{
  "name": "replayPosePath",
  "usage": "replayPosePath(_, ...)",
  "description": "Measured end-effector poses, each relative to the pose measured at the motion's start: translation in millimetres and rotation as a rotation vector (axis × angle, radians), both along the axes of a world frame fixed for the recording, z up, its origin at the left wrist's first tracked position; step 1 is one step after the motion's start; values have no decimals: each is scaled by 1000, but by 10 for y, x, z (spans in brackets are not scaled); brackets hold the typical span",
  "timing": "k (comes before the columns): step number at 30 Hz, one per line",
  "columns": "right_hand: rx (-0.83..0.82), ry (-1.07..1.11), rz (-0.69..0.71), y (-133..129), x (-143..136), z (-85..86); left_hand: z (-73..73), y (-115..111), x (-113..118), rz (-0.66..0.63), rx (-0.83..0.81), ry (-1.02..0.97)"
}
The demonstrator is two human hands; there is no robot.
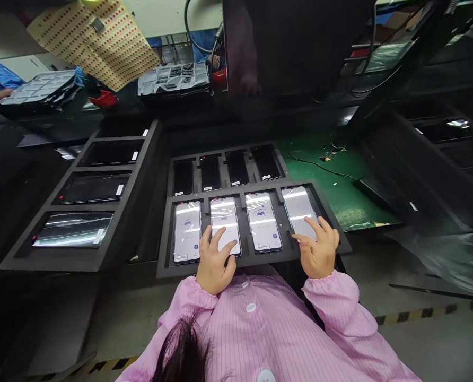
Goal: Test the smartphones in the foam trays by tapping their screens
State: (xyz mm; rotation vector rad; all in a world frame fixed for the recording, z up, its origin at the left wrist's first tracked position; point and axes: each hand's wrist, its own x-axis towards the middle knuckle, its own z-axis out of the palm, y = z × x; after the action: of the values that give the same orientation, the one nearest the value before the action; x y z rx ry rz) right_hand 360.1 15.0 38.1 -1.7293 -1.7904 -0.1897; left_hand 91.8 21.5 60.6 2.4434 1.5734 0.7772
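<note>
I kept my left hand (215, 261) unclenched, fingertips light on the second lit phone (225, 225); my right hand (320, 250), also loose, tapped the fourth phone (299, 211). Smooth glossy glass slabs sat snug in a matte black foam tray (167, 233) under both palms; soft, flat touches seemed wisest.

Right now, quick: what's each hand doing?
Left hand: open, fingers on the second lit phone, holding nothing.
Right hand: open, fingers on the fourth lit phone, holding nothing.
</note>
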Motion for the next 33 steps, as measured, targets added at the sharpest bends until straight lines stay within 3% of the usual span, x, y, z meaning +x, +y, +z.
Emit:
replayPosePath(5, 76, 3, -164, 15, 278, -63, -22, 18, -1, -20, 54, -13)
replayPosePath(13, 52, 20, -334, 71, 296, -77, -5, -68, -83, -41, 123, -143)
replayPosePath(15, 126, 46, -339, 75, 338, -93, 5, -110, -172, 13, 146, -155)
replayPosePath(21, 305, 46, -325, 120, 564, -194, 6, -141, -544, 357, 166, -16)
replayPosePath(33, 324, 23, -310, 141, 438, -92, -20, -110, -586, 427, 102, 38)
